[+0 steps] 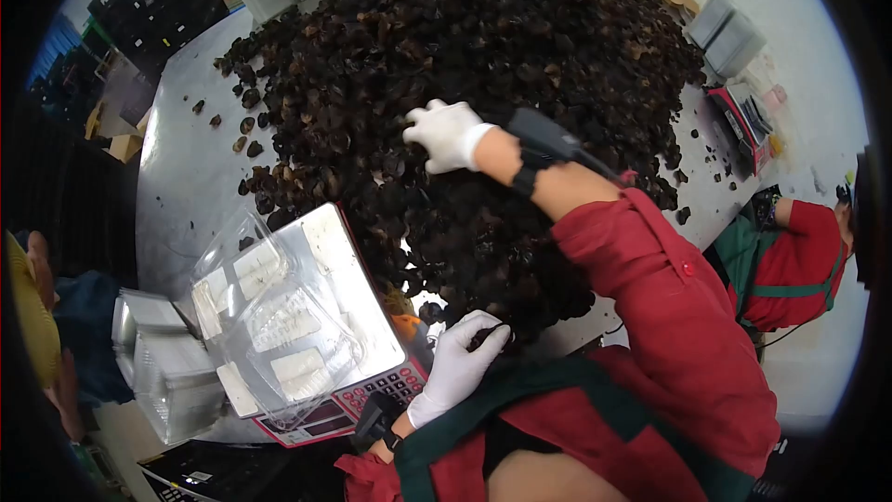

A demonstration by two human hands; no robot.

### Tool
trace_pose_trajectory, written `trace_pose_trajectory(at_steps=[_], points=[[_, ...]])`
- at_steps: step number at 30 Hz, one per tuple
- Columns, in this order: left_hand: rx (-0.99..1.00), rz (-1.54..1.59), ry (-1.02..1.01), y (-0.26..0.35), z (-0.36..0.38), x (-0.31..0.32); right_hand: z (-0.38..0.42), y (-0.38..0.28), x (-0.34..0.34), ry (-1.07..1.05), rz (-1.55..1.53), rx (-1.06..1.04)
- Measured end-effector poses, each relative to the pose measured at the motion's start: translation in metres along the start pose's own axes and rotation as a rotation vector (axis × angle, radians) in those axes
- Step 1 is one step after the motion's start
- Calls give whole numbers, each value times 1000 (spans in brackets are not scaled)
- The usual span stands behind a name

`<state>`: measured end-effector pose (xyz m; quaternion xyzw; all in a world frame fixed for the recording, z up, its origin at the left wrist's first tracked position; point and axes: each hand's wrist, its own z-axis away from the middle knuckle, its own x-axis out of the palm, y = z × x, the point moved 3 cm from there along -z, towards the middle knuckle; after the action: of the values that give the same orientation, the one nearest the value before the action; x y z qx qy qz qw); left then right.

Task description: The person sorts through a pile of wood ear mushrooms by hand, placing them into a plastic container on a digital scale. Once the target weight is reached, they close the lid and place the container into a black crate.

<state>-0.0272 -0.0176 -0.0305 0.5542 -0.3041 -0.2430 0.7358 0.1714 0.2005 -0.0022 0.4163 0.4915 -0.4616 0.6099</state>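
Red-and-green clothing lying nearest cam. L hand just ahead, fingers holding dark piece. R hand farther fwd, fingers standing part-spread at big pile of dark pcs; can't tell if gripping any. Pile covering much of counter, lying under & well beyond R fingers, also near L fingers. Scale sitting just left of L fingers, bearing clear container. Stacked containers standing farther left.

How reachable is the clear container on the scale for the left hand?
Probably yes: the left hand, holding a dark piece, is beside the scale; nothing visible blocks the clear container.
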Motion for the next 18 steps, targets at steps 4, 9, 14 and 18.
trace_pose_trajectory(at_steps=[4,9,14,18], points=[[89,-71,-34,-2,2,3,57,38,17,29,-199,25],[90,-105,-28,-1,3,5,122,60,18,73,-401,97],[53,-80,-15,2,4,2,138,73,-17,-51,-346,67],[11,-51,-19,-2,4,2,99,40,-64,-99,-192,80]])
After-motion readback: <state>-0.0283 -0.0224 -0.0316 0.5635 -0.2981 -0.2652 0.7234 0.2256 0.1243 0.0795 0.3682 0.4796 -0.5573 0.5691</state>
